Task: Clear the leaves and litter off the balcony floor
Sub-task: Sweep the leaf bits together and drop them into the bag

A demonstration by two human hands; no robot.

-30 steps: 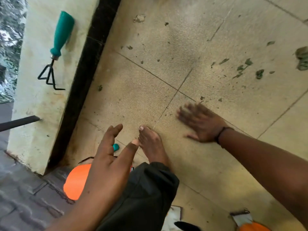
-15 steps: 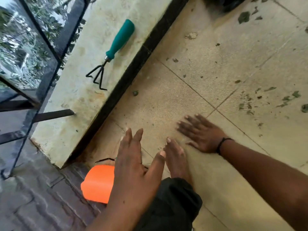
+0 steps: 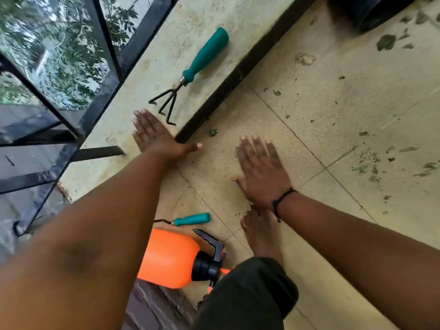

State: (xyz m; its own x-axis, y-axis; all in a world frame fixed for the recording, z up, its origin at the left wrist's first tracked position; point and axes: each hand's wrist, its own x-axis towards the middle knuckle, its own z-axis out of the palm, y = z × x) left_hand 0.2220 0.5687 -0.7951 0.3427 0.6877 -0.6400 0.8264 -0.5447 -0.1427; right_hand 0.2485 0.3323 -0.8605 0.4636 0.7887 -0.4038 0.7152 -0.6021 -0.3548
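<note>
On the pale ledge [image 3: 133, 75] at the far left, the left hand [image 3: 156, 136] now lies stretched out, fingers straight and spread, holding nothing. Its fingertips are just beside the black prongs of the little rake [image 3: 190, 75] with the green handle. Half a second ago this hand was near the person's knee, above the orange sprayer [image 3: 171, 258]. It has reached far forward since then. My guess is that it is going for the rake, a good tool for pulling leaves together.

The right hand [image 3: 262, 172] is flat on the floor tiles [image 3: 321, 110], fingers straight, holding nothing too. It was flat on the floor a moment ago as well, so it has hardly moved. It looks a bit blurry, so it may be sliding.

The view has tipped up, so more of the black railing [image 3: 102, 67] and the trees outside show now. A second small tool with a green handle [image 3: 191, 219] shows beside the sprayer.

The leaf bits [image 3: 385, 41] are still spread over the tiles on the right, far and middle. One small leaf [image 3: 212, 132] sits by the dark edge strip [image 3: 238, 72], between the two hands. No leaves are picked up yet, so the cleaning is just starting.
</note>
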